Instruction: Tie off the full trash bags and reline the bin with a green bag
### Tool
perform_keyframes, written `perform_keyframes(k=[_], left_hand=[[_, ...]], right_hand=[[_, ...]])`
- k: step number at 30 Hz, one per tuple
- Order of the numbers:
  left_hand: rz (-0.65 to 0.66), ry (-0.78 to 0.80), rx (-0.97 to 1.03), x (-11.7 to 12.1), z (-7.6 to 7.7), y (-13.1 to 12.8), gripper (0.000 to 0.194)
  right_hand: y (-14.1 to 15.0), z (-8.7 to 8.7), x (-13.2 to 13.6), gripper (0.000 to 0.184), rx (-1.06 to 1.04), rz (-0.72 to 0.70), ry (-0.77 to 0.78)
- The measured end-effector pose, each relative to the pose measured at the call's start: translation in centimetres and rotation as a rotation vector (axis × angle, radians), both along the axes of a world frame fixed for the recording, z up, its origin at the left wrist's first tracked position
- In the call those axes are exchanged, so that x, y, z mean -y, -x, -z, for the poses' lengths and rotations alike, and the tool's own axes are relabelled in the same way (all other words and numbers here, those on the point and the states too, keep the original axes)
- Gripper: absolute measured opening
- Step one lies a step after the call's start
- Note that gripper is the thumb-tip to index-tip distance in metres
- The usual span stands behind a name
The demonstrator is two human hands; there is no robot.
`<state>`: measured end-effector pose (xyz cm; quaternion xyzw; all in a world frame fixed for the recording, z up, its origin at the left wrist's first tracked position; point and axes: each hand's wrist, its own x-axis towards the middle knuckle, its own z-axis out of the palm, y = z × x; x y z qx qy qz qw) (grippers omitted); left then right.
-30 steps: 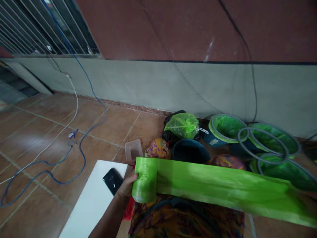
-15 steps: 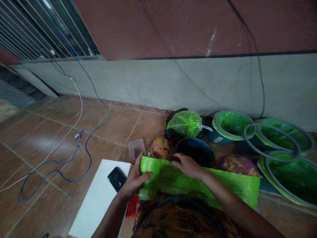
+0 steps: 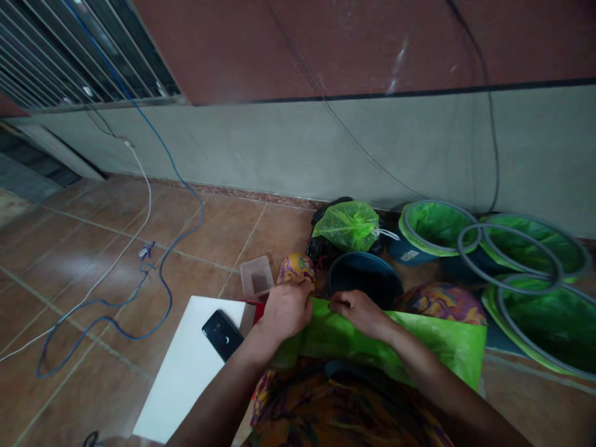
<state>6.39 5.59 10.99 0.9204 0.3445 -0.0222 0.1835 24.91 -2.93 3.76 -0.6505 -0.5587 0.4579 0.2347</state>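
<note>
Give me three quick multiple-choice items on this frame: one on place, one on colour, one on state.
1. Where does the black phone lie?
A. on the white board
B. in the clear tub
C. on the floor tiles

2. What colour is the plastic sheet under both hands?
A. blue
B. bright green
C. red

3. How do the hands meet the sheet?
A. both off it
B. only the left on it
C. both pinch its top edge

Key: 1 A, the phone rests on the white board. 2 B, the sheet is bright green. 3 C, left hand and right hand each close on the edge.
</note>
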Motion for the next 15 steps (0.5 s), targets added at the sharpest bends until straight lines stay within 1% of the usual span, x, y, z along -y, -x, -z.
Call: perform_keyframes(k=[2, 4, 6, 9, 11, 15], left_hand=[[0.091, 0.041, -0.087, -0.1, -0.2, -1.5, 0.034], [0.144, 0.095, -0.176, -0.5, -0.3, -2.7, 0.037], [0.187, 0.154, -0.241, -1.1, -0.2, -3.6, 0.033], [0.284, 0.222, -0.290, -2.2, 0.0, -4.5, 0.029], [0.298, 0.259, -0.298, -2.8, 0.3, -4.7, 0.029], [0.241, 0.308, -0.235, -3.1, 0.5, -4.6, 0.027]], right_hand=[[-0.3, -0.5, 0.1, 0.032, -0.002, -0.004, -0.006], [-0.7, -0.8, 0.1, 0.032, 0.000, -0.009, -0.012], [-1.3, -0.8, 0.1, 0.032, -0.007, -0.010, -0.014], [-2.1, -0.3, 0.1, 0.032, -0.041, -0.010, -0.033], [-2.6, 0.1, 0.0, 0.033, -0.063, -0.018, -0.045], [-3.3, 0.5, -0.6, 0.031, -0.073, -0.060, -0.027]])
